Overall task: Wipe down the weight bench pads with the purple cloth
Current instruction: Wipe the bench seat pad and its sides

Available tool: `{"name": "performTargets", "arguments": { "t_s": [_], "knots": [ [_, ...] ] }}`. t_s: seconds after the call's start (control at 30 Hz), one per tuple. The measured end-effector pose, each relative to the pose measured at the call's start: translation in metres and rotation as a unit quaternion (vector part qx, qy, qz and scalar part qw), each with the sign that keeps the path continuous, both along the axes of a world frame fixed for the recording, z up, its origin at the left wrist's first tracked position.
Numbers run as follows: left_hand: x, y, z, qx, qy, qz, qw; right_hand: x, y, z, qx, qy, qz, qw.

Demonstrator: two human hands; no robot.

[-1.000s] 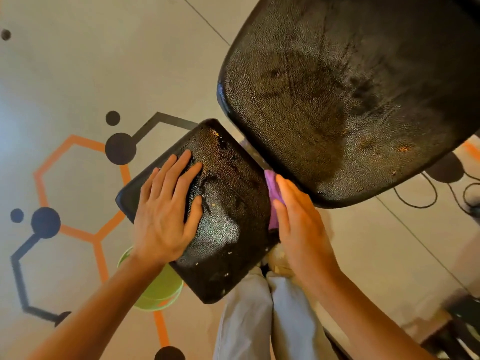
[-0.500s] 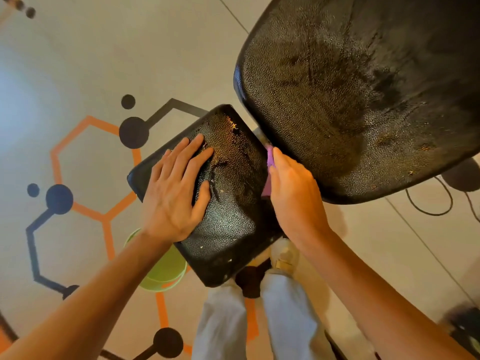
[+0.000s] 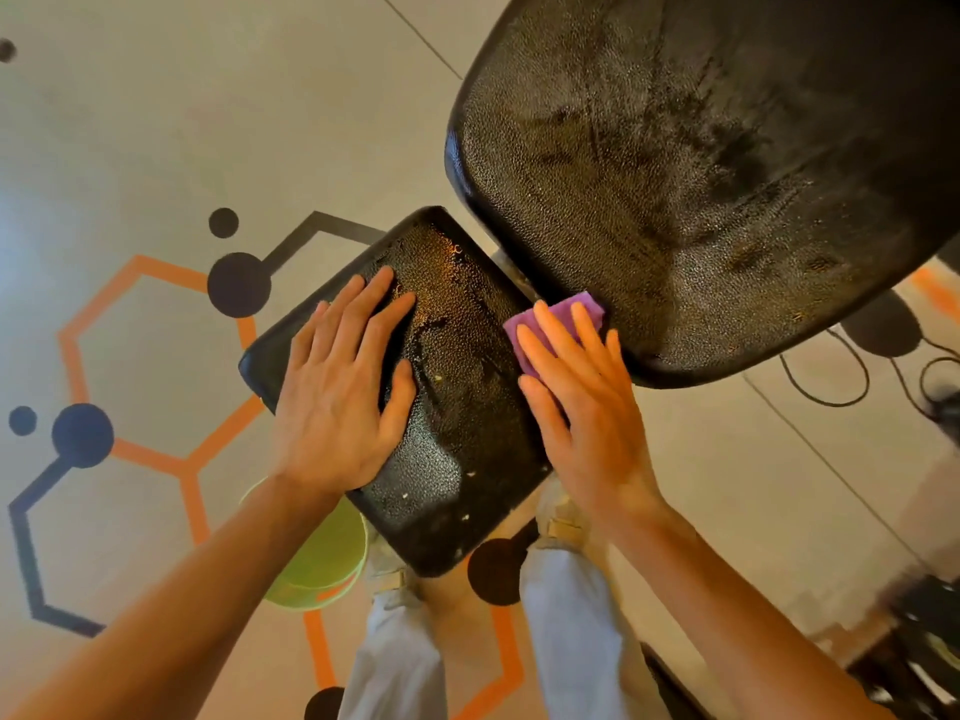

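A small black textured seat pad (image 3: 457,407), wet and shiny, lies in the middle of the view. The large black back pad (image 3: 701,163) fills the upper right, with damp streaks on it. My left hand (image 3: 337,397) rests flat on the left half of the small pad, fingers spread. My right hand (image 3: 582,402) presses the purple cloth (image 3: 561,314) against the small pad's right edge, in the gap below the large pad. Most of the cloth is hidden under my fingers.
A green bucket (image 3: 322,558) stands on the floor below the small pad, partly behind my left forearm. My legs and shoes (image 3: 561,522) are beneath the pad. Black cables (image 3: 841,376) lie on the floor at right. Dark equipment (image 3: 919,646) sits at lower right.
My right hand has turned flatter and slid along the small pad's right edge, so more of the purple cloth shows beyond my fingertips. The left hand stays on the pad.
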State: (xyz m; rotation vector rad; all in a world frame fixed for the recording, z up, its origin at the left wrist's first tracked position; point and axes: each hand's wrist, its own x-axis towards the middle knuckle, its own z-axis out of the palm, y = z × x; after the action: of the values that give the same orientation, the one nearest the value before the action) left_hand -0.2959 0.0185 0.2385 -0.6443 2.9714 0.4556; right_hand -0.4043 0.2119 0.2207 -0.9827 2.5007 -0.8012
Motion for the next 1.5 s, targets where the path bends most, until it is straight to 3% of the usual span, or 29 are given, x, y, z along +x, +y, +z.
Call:
{"name": "performTargets", "arguments": {
  "t_s": [0.2,0.27,0.37,0.43,0.5,0.6,0.7,0.8,0.87,0.97,1.03,1.17,1.23,1.37,1.43,1.5],
  "knots": [
    [0.003,-0.002,-0.004,-0.001,0.024,-0.011,1.0,-0.014,-0.023,-0.013,0.037,0.068,0.046,0.996],
    [0.003,-0.002,-0.005,-0.007,0.016,-0.01,1.0,-0.013,-0.042,-0.012,0.032,0.055,-0.005,0.998],
    [0.003,-0.002,-0.004,-0.006,0.01,-0.01,1.0,0.058,-0.036,0.005,0.079,0.053,-0.066,0.993],
    [0.004,-0.002,-0.003,0.0,0.011,-0.009,1.0,0.112,-0.019,0.02,0.097,0.084,-0.023,0.992],
    [0.004,-0.003,-0.004,-0.004,0.015,-0.012,1.0,0.098,-0.015,0.013,0.085,0.115,0.021,0.99],
    [0.005,-0.002,-0.007,-0.014,0.023,-0.014,1.0,0.033,-0.042,-0.003,0.145,0.135,-0.073,0.978],
    [0.005,-0.002,-0.008,-0.015,0.027,-0.015,0.999,0.07,-0.058,0.003,0.134,0.075,-0.177,0.972],
    [0.005,-0.002,-0.009,-0.008,0.03,-0.015,0.999,0.161,-0.046,0.022,0.127,0.053,-0.107,0.985],
    [0.006,-0.003,-0.01,-0.009,0.035,-0.017,0.999,0.146,-0.039,0.014,0.12,0.067,-0.087,0.987],
    [0.005,-0.003,-0.011,-0.01,0.039,-0.018,0.999,0.067,-0.051,-0.005,0.165,0.093,-0.232,0.954],
    [0.006,-0.003,-0.012,-0.005,0.041,-0.021,0.999,0.065,-0.059,-0.007,0.163,0.083,-0.305,0.935],
    [0.006,-0.005,-0.013,0.004,0.039,-0.025,0.999,0.18,-0.065,0.018,0.148,0.078,-0.214,0.962],
    [0.007,-0.005,-0.012,0.007,0.037,-0.026,0.999,0.173,-0.049,0.014,0.129,0.074,-0.157,0.976],
    [0.007,-0.004,-0.013,0.003,0.038,-0.025,0.999,0.062,-0.039,-0.005,0.128,0.04,-0.313,0.94],
    [0.006,-0.004,-0.014,0.002,0.037,-0.027,0.999,0.07,-0.052,-0.007,0.149,0.049,-0.366,0.917],
    [0.006,-0.005,-0.014,0.002,0.038,-0.025,0.999,0.127,-0.068,0.003,0.161,0.069,-0.324,0.93]
  ]
}}
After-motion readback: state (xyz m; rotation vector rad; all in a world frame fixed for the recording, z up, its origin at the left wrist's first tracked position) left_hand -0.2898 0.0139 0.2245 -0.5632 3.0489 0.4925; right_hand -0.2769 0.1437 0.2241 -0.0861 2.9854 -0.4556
